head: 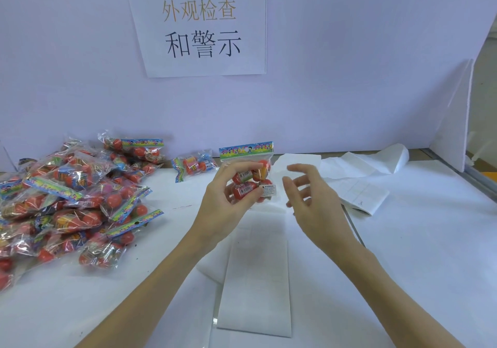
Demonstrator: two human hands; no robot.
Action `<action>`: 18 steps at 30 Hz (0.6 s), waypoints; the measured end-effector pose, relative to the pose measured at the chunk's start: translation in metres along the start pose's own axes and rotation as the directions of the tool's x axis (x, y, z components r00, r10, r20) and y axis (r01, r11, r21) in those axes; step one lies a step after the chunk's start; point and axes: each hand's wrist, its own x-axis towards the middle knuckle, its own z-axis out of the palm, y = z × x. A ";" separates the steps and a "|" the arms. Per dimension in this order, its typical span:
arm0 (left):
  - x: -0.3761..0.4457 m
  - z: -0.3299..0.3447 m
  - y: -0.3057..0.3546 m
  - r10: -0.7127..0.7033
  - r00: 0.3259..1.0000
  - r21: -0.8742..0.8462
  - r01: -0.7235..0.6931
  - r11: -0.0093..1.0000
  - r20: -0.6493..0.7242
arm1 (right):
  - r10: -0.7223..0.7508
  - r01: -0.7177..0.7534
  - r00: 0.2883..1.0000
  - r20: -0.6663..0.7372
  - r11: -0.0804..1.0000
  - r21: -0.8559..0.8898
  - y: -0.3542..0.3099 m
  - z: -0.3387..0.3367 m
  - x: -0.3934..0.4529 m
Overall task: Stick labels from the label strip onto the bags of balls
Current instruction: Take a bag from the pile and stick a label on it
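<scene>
While the left hand [228, 199] holds one bag of balls [250, 175] upright above the bench [416, 253], fingers and thumb curled round its lower half, the right hand [309, 194] hovers just beside it with fingers loosely spread and nothing in them. A white warning label [268, 189] already sits on the bag's lower right corner, so the step in hand looks like finishing the stick. To do it well, I judge the right fingertips should press the label flat from its middle outward against a ball behind the film, while the left hand keeps the bag taut so the plastic does not wrinkle under it.

The label strip [255, 280] lies flat on the bench below the hands, within easy reach. A large pile of bags [70, 199] fills the left side, and a single bag [195, 165] lies apart near the back wall. Loose white backing sheets [360, 165] lie to the right. A paper sign [199, 25] hangs on the wall. Nothing blocks the hands.
</scene>
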 end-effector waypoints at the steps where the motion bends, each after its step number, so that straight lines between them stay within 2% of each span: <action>1: 0.000 0.001 0.000 -0.008 1.000 -0.018 0.008 1.000 0.005 | 0.040 -0.043 0.998 0.043 0.995 0.088 -0.002 0.001 0.000; 4: -0.003 0.005 0.002 -0.028 0.999 -0.067 0.030 0.997 0.035 | 0.071 -0.089 0.989 0.127 0.986 0.143 -0.007 0.010 -0.005; 7: -0.005 0.007 0.003 -0.042 0.997 -0.104 0.049 0.993 0.068 | 0.079 -0.097 0.990 0.113 0.982 0.161 -0.007 0.013 -0.007; 12: -0.004 0.006 0.002 -0.070 0.994 -0.139 0.081 0.987 0.084 | 0.048 -0.112 0.981 0.189 0.932 0.345 -0.008 0.009 -0.003; 15: -0.004 0.003 0.002 -0.087 0.994 -0.144 0.096 0.985 0.069 | 0.080 -0.182 0.971 0.226 0.861 0.476 -0.010 0.006 -0.003; 18: -0.005 0.006 0.004 -0.072 0.995 -0.136 0.081 0.987 0.069 | 0.086 -0.177 0.973 0.215 0.876 0.449 -0.011 0.005 -0.004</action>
